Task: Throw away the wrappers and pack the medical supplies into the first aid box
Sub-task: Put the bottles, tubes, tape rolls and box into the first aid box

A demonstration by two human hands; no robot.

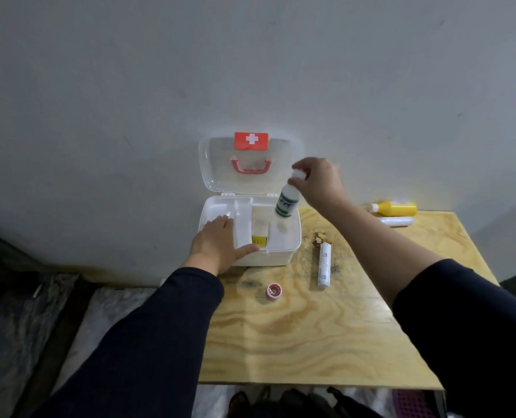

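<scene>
White bottle (286, 200) w/ green label, right hand (317, 179) gripping cap, left hand (217, 242) flat on first aid box (283, 236).

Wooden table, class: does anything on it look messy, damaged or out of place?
Yes. A small brown crumpled scrap lies beside the first aid box, at the far end of the white roll, on a dark stain; it looks like rubbish. Also, the yellow bottle lies on its side at the far edge of the table.

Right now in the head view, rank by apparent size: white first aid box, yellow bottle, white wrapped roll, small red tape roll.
1. White first aid box
2. White wrapped roll and yellow bottle: look alike; the bottle lies farther off, so unranked
3. Small red tape roll
</scene>
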